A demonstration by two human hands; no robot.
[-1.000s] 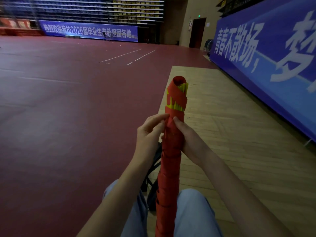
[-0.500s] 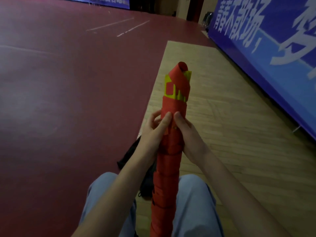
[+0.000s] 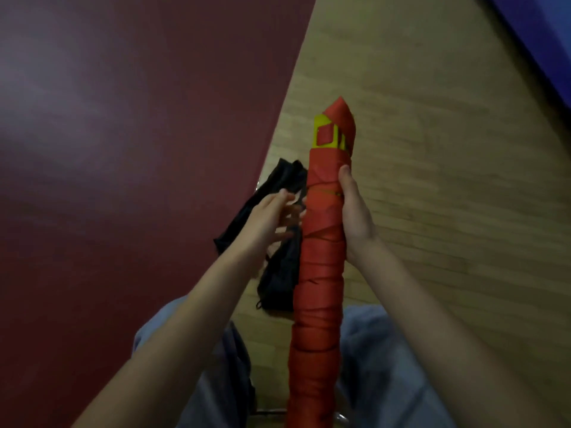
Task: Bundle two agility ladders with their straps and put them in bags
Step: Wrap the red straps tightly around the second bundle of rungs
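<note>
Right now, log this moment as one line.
right hand: grips red ladder bundle | left hand: open, beside bundle | black bag: on floor

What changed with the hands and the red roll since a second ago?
The left hand let go of the red ladder bundle and moved left, toward the black bag on the floor. The right hand went from pinching its front to gripping its side. The bundle stayed upright between the knees.

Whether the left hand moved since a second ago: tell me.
Yes: the left hand left the bundle, going leftward toward the bag on the floor.
</note>
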